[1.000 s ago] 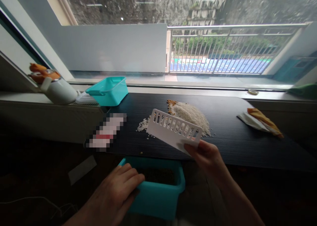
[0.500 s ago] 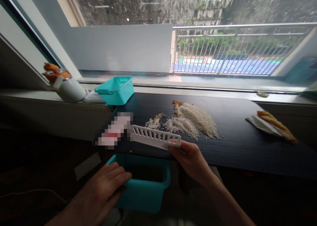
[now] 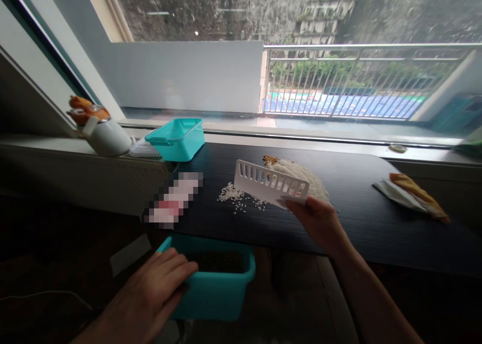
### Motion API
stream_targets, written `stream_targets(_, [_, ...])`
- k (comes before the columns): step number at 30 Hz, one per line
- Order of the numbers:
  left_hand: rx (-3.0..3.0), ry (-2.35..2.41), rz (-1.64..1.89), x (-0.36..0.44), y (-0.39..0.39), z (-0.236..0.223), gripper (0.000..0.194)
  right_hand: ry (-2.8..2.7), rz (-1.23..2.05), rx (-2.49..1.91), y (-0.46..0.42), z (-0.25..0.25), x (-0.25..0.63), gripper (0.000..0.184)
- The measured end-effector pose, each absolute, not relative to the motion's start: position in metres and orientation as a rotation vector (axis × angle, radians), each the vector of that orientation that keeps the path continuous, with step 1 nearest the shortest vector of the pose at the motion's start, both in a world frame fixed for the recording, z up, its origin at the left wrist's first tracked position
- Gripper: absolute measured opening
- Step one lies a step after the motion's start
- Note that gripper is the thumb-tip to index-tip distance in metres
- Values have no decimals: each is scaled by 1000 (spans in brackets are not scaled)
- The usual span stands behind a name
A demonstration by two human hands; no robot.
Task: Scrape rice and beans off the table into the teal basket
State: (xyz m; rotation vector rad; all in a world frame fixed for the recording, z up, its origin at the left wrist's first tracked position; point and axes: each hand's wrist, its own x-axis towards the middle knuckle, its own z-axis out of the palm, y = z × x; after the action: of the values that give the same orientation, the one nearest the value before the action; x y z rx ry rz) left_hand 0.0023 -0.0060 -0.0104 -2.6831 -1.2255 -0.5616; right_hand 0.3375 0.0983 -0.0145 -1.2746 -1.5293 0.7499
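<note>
My right hand [image 3: 318, 221] grips a white slotted plastic panel [image 3: 269, 183] by its right end and holds it upright over the black table [image 3: 361, 213], in front of a pile of white rice [image 3: 301, 176] with some yellow beans [image 3: 270, 159] at its far edge. A smaller scatter of rice [image 3: 231, 193] lies to the left of the panel. My left hand [image 3: 156, 289] rests with its fingers curled over the near left rim of a teal bin [image 3: 218, 286] held below the table's front edge. The bin has dark contents.
A second teal bin [image 3: 176, 138] stands at the table's back left, beside a white cup [image 3: 105, 135] with an orange toy on the sill. A blurred white-and-red packet [image 3: 173, 197] lies left of the rice. A yellow-and-white wrapper [image 3: 412, 191] lies at the right.
My right hand has lifted the panel from lying low near the table's front edge and carried it back to the right, upright in front of the rice pile. My left hand has stayed on the bin.
</note>
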Motion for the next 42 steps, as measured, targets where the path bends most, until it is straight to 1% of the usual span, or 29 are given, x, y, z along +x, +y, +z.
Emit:
stream_targets(4, [-2713,-1190,-605,19,-2,-7,39,-1570,697,-1291,122,-18,351,26])
stream_targets(7, [-2755,-1225,-594,24,-2,-10,42,-1612,735,-1267,122,-17,352,24])
stream_targets(13, [-2816,-1278,-633,26,-1,-19,33,-1573,820,-1221,112,-7,357,27])
stream_targets(22, [-2845,-1353,-601,26,-2,-20,36,-1620,896,-1193,113,-9,356,26])
stream_targets(29, [-2865,-1373,-642,29,-1,-19,32,-1644,887,-1192,107,-2,355,26])
stream_targets(36, [-2861,-1376,-636,29,-2,-19,35,-1698,999,-1120,99,-3,352,24])
stream_targets(42, [-2873,-1392,-608,29,-3,-15,32,-1730,1061,-1132,89,-7,353,23])
